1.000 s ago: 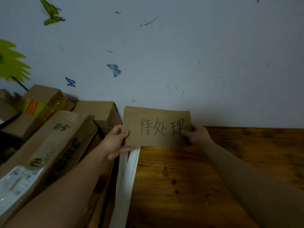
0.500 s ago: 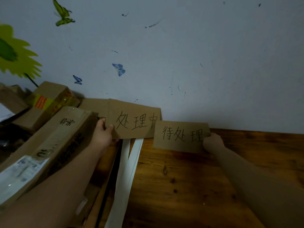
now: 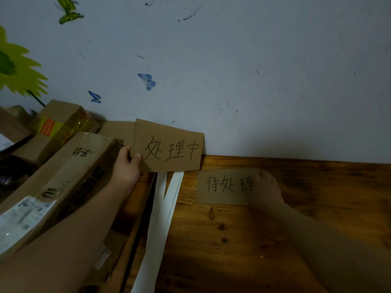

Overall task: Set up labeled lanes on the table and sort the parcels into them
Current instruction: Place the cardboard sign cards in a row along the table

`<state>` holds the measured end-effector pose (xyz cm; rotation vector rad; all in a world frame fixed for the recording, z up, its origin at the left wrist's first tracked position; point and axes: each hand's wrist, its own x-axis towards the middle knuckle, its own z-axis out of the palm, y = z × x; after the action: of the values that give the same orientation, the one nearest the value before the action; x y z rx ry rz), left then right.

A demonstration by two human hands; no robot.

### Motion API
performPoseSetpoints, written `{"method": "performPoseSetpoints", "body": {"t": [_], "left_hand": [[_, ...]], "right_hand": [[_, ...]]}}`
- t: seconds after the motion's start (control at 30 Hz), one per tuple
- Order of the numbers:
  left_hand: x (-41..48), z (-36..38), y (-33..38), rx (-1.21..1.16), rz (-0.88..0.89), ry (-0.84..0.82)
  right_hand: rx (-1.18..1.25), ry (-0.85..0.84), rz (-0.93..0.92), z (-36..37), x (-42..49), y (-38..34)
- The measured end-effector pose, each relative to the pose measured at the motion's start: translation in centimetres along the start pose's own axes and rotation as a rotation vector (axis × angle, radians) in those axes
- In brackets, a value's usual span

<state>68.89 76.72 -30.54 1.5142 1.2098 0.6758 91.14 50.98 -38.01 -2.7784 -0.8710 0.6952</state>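
Left of the white strips the parcels lie stacked, right of the strips the right hand presses flat fingers on the 待处理 card lying on the bench, and just beyond the strips the left hand pinches the upright 处理中 card by its left edge.

Wooden table: dark brown, knots in grain, far edge against wall. Cardboard label marked "待处理" lies flat on table near far edge, not touching wall. Right hand rests on label's right end. Just left of label: two white strips run toward viewer along table's left edge, apart at far end, overlapping nearer.
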Motion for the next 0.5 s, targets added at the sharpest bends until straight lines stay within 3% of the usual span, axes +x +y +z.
{"method": "performPoseSetpoints", "body": {"t": [0.03,0.1,0.5], "left_hand": [[0.0,0.0,-0.1,-0.011,-0.002,-0.001],[-0.1,0.0,-0.2,-0.015,-0.004,-0.004],[-0.2,0.3,0.0,-0.03,0.01,-0.006]], "right_hand": [[-0.143,-0.046,-0.146,0.5,-0.5,-0.1],[-0.258,-0.185,-0.268,1.6,-1.2,-0.4],[-0.296,-0.228,-0.26,2.9,2.9,-4.3]]}}
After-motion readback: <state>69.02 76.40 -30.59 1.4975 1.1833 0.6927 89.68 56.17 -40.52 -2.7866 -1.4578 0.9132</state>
